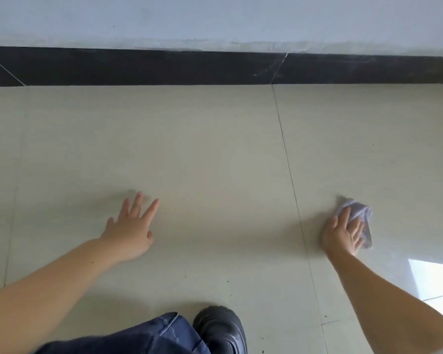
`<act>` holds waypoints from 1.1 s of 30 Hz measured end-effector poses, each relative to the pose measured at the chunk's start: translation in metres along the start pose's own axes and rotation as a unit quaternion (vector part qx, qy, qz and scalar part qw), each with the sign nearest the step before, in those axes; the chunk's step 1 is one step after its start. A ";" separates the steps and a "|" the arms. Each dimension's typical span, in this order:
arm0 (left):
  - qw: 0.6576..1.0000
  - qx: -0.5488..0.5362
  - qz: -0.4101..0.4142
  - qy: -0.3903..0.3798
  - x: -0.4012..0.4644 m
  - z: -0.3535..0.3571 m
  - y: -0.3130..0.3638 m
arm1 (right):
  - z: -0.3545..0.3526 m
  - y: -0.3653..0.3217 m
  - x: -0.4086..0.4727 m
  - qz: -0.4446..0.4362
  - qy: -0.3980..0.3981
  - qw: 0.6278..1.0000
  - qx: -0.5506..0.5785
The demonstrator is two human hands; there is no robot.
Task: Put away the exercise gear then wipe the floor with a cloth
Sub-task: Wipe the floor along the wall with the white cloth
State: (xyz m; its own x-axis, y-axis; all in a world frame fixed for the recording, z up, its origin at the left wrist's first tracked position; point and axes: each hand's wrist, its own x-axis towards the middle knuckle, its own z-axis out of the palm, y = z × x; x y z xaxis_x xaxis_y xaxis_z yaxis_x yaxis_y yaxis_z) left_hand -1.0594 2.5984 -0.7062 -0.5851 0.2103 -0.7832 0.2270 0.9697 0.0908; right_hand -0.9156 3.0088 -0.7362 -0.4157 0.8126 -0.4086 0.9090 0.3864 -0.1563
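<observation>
No exercise gear in view, so wiping stage judged underway: right hand [343,232] presses crumpled cloth [357,213] flat on floor [215,149] near skirting; left hand [132,226] spread, empty, bracing.

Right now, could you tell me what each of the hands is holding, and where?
The right hand presses the cloth to the floor from above; the left hand holds nothing.

My pale lilac cloth [357,213] lies on cream floor tiles [189,149] with thin grey joints, below a black skirting [164,67] and bluish-white wall [215,19].
</observation>
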 end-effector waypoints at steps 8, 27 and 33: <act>1.000 -0.020 0.001 0.001 0.005 0.014 0.002 | 0.102 -0.110 -0.127 -0.568 -0.042 0.798 -0.197; 0.999 0.024 -0.018 0.026 0.004 -0.001 0.030 | 0.102 -0.204 -0.092 -0.519 -0.021 0.842 -0.144; 0.999 0.027 -0.002 0.026 -0.001 -0.006 0.023 | 0.083 -0.214 -0.045 -0.585 -0.101 0.787 -0.171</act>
State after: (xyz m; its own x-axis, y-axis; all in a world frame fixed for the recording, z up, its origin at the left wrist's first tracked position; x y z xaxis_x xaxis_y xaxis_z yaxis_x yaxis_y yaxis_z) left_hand -1.0579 2.6216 -0.6994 -0.6255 0.2144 -0.7502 0.2658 0.9625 0.0535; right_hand -1.0890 2.8529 -0.7583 -0.9167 -0.2579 -0.3052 -0.1664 0.9408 -0.2953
